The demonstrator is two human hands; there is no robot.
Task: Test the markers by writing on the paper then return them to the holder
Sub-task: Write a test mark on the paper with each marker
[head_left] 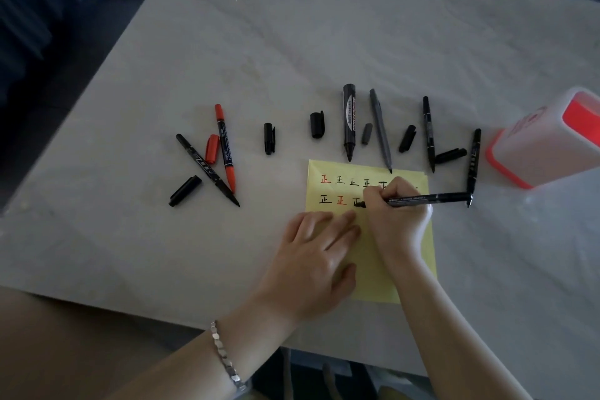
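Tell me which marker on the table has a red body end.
The red marker at the left, crossing a thin black marker; all other markers are black or grey.

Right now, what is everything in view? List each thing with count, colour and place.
table: one, pale grey, fills the view
paper: one, yellow, near edge, written characters on top
loose markers: seven uncapped; five black, one grey, one red; in a row beyond the paper
held marker: one, black, tip on paper
caps: seven loose; five black, one grey, one red; among the markers
holder: one, white and orange, on its side, far right
bracelet: one, silver, left wrist
left hand: flat on paper
right hand: writing
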